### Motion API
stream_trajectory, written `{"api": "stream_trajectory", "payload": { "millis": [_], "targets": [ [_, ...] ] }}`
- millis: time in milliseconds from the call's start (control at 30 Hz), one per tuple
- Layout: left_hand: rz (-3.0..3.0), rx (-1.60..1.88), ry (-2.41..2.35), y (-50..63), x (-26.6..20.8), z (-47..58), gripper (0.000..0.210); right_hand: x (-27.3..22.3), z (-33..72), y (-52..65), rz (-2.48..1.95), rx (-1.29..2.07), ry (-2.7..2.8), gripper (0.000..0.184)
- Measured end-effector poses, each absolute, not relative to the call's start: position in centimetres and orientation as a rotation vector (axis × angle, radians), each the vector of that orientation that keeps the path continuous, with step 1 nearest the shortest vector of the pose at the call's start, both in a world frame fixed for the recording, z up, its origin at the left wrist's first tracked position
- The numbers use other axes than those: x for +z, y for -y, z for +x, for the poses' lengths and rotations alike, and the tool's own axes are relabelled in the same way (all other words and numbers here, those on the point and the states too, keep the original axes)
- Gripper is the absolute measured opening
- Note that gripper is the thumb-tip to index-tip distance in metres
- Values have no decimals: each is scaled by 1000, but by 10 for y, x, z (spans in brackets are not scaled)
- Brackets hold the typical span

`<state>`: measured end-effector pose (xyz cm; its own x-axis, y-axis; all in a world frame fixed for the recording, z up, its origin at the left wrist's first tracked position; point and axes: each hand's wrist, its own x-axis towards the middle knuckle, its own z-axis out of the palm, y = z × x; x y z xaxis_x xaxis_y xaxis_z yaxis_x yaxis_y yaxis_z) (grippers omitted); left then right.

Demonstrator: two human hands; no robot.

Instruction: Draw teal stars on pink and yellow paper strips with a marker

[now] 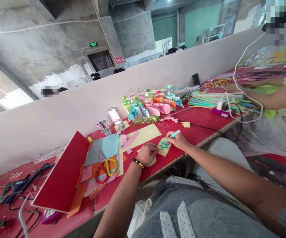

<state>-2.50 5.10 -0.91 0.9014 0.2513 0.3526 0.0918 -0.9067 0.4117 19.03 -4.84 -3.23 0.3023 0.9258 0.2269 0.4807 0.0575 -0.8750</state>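
Note:
My right hand [178, 141] is closed round a light teal marker pen [175, 134], its tip down at a pale yellow piece of paper [166, 152]. A teal star outline [163, 145] is drawn on that paper. My left hand [147, 154], with a beaded bracelet at the wrist, has its fingers bent and closed at the paper's left edge. Partly under this hand lies another yellow paper piece [153, 162] with a rounded end. To the left, scissors [105, 167] with red and yellow handles rest on coloured paper.
Decorated bottles [139, 109] stand by the partition [83, 109], with a pink glue gun [169, 119] before them. A red board [63, 172] leans up on the left. Paper strips [212, 100], a purple power strip [221, 112] and a co-worker's arm [269, 97] are at right.

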Motion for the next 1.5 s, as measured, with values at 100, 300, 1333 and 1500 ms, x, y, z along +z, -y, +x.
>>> {"api": "stream_trajectory", "payload": {
  "millis": [100,300,1333,1500],
  "targets": [
    [2672,569,-247,-51,-9,-25,19,-32,190,48,-1583,553,1321,32],
    [2661,574,-245,-52,-11,-25,19,-32,190,48,-1592,570,1321,32],
    [2653,565,-254,-52,-12,-25,19,-33,192,49,-1576,552,1286,32],
    [2651,567,-246,-52,-11,-25,19,-35,190,46,-1557,576,1283,33]
  ]
}}
